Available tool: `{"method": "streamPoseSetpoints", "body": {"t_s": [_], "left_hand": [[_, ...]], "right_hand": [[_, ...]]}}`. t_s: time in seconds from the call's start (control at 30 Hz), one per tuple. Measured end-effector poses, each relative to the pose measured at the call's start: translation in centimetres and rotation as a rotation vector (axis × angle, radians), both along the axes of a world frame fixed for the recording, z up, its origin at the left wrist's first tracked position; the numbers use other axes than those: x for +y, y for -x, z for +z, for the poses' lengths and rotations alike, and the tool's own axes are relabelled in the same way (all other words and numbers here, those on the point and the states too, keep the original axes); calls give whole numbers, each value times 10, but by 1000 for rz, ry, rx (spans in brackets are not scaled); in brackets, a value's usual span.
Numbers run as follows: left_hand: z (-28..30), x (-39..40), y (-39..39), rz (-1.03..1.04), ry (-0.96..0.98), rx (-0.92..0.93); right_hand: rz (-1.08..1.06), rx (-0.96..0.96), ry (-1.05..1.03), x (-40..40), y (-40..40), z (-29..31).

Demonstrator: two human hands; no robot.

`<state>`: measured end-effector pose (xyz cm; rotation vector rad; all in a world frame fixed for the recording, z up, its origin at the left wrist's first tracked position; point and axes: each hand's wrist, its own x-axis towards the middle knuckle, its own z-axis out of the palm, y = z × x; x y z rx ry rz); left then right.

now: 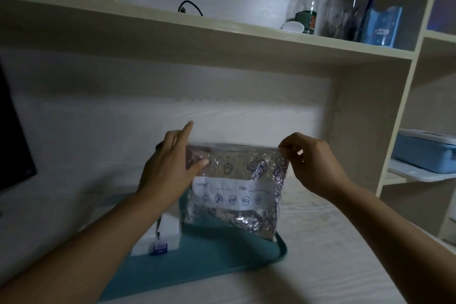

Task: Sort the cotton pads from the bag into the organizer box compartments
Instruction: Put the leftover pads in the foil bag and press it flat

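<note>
— Two hands on one bag, so which does what?

— I have it standing up at the centre of the frame, its bottom down on the teal tray on the counter. My right hand pinches the top right corner at the seal. My left hand holds the top left edge with the thumb pressed on the front, while the forefinger sticks up free.

— Where are the pads?

— I judge they are inside, behind the crinkled silvery front and the white label strip. I cannot pick out a single pad through it.

— And the box?

— A white box sits low and left of centre, touching the bag's left side and partly behind my left wrist. It may be the organizer, but its compartments are hidden from me.

— How do you open the bag well?

— I would get fingers of each hand onto opposite lips of the seal, not on the same layer, then peel apart from one corner along the top. Keep the bottom resting on the tray so the bag stays upright and nothing spills. Pull gently; the film looks thin and slippery.

— Any risk?

— Tugging both corners outward would only stretch the seal tighter.
</note>
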<state>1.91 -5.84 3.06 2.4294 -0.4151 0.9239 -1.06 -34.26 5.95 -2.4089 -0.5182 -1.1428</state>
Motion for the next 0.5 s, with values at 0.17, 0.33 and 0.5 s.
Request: {"method": "streamPoseSetpoints", "body": {"t_s": [0.17, 0.33, 0.5], "left_hand": [[18, -25, -14, 3, -247, -63], [11, -28, -41, -202, -4, -133], [-38, 3, -61, -240, 216, 166]], "right_hand": [[81, -266, 213, 16, 13, 4], [51, -468, 424, 26, 24, -5], [154, -203, 359, 52, 27, -54]]}}
